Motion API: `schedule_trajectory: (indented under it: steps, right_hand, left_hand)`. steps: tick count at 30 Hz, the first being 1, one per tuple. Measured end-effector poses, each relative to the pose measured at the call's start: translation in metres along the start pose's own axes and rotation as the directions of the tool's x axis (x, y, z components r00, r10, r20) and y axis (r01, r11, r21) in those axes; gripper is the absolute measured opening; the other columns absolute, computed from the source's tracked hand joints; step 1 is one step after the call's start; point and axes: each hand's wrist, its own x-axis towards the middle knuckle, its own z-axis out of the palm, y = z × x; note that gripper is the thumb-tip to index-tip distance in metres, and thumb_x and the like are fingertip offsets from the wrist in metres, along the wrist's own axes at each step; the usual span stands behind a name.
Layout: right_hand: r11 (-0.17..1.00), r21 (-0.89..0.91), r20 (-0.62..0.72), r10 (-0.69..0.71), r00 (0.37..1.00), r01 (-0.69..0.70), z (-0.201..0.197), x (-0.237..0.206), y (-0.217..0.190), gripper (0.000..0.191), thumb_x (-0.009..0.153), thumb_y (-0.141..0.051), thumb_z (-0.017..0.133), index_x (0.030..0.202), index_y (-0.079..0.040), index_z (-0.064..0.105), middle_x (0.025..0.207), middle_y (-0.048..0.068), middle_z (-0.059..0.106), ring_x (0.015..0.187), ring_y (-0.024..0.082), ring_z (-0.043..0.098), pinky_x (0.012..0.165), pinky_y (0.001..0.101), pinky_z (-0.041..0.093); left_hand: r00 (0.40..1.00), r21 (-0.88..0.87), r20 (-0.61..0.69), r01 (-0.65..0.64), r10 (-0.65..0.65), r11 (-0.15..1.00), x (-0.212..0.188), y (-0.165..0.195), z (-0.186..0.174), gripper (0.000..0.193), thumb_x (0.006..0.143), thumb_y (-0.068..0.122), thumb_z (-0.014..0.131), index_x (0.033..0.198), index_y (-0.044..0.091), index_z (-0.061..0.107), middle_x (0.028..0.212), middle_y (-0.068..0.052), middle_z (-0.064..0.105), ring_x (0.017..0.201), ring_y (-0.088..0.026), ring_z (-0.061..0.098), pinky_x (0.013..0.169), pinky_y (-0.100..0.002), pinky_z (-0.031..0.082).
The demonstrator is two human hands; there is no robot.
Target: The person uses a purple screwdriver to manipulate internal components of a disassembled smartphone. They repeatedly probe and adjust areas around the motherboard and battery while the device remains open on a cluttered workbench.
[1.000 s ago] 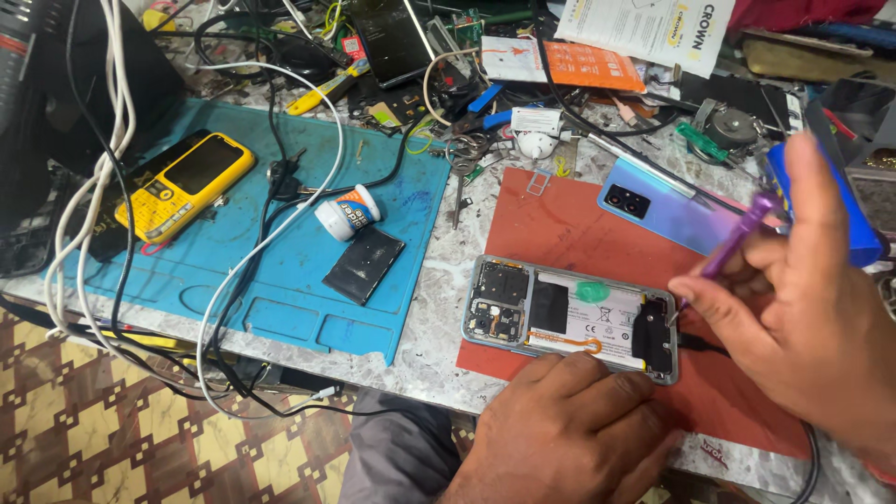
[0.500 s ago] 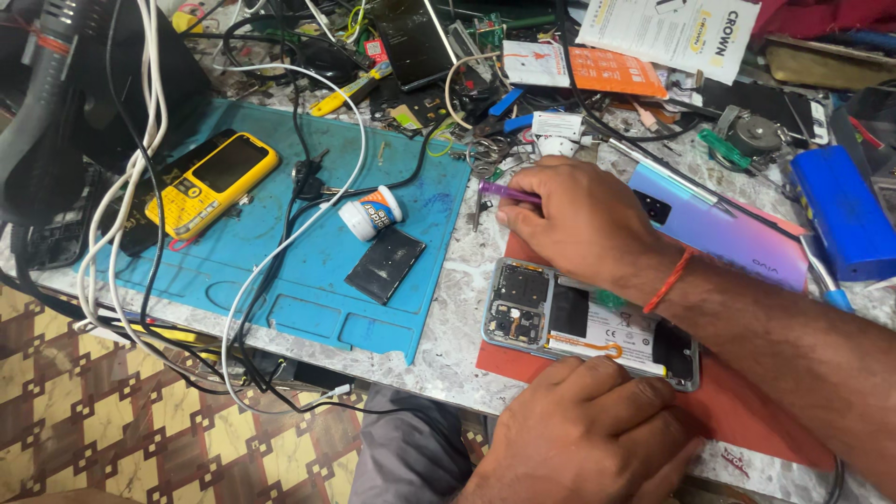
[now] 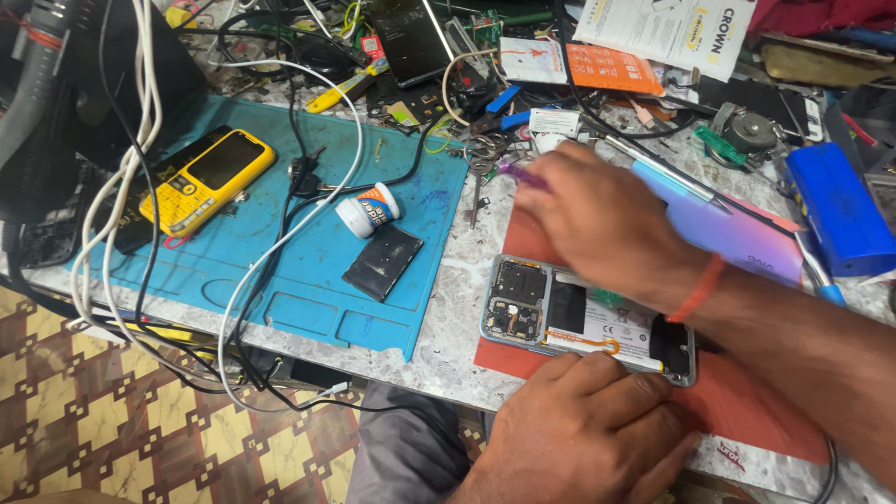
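Note:
An opened smartphone (image 3: 551,313) with its back off lies on a red mat (image 3: 747,411), its circuit board and battery showing. My left hand (image 3: 588,425) rests flat on the mat at the phone's near edge, pressing against it. My right hand (image 3: 597,219) reaches across above the phone toward the left, fingers closed on a thin purple tool (image 3: 518,175) whose tip sticks out past my fingers. The phone's lilac back cover (image 3: 737,233) lies behind my right wrist.
A blue work mat (image 3: 280,271) carries a yellow keypad phone (image 3: 201,182), a small white jar (image 3: 366,210), a flat black battery (image 3: 383,261) and black and white cables (image 3: 280,243). Tools, papers and a blue block (image 3: 840,210) crowd the back of the bench.
My right hand has swept from the right side across the phone to the left with the purple tool. My left hand has stayed at the phone's near edge.

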Motion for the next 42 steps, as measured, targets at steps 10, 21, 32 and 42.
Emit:
schedule_trajectory:
  steps: [10,21,32,42]
  right_hand:
    - [0.878,0.137,0.147,0.440,0.886,-0.458,-0.066,-0.105,0.012,0.017,0.097,-0.019,0.059,0.090,-0.003,0.060,0.081,0.007,0.057,0.070,0.021,0.054,0.062,0.0347,0.049]
    - [0.934,-0.149,0.165,0.348,0.923,-0.325,-0.059,-0.156,0.017,0.024,0.083,-0.022,0.075,0.103,-0.010,0.068,0.096,0.000,0.070,0.076,0.024,0.071,0.061,0.0356,0.054]
    - [0.934,-0.035,0.147,0.357,0.922,-0.356,-0.058,-0.163,0.026,0.021,0.081,-0.023,0.078,0.099,-0.013,0.077,0.093,-0.005,0.074,0.077,0.013,0.072,0.064,0.0285,0.054]
    - [0.886,0.310,0.065,0.341,0.938,-0.344,-0.061,-0.185,0.041,0.021,0.096,-0.011,0.063,0.110,-0.001,0.074,0.107,0.007,0.071,0.095,0.016,0.070,0.082,0.0289,0.055]
  left_hand:
    - [0.999,-0.008,0.023,0.025,-0.025,1.000,-0.004,0.000,0.002,0.017,0.102,0.024,0.078,0.096,0.009,0.074,0.106,-0.002,0.071,0.089,-0.018,0.064,0.078,-0.033,0.052]
    - [0.998,0.009,0.036,0.046,-0.046,0.999,-0.002,0.003,-0.001,0.017,0.101,0.024,0.079,0.094,0.009,0.074,0.110,-0.004,0.073,0.091,-0.019,0.065,0.080,-0.034,0.053]
    - [0.998,0.004,0.035,0.053,-0.053,0.999,-0.002,0.004,-0.001,0.017,0.102,0.024,0.078,0.095,0.009,0.075,0.108,-0.003,0.073,0.092,-0.019,0.066,0.082,-0.034,0.054]
    - [0.998,-0.007,0.037,0.056,-0.056,0.998,-0.004,0.004,0.000,0.015,0.101,0.024,0.078,0.096,0.010,0.074,0.111,-0.003,0.072,0.100,-0.019,0.068,0.087,-0.033,0.054]
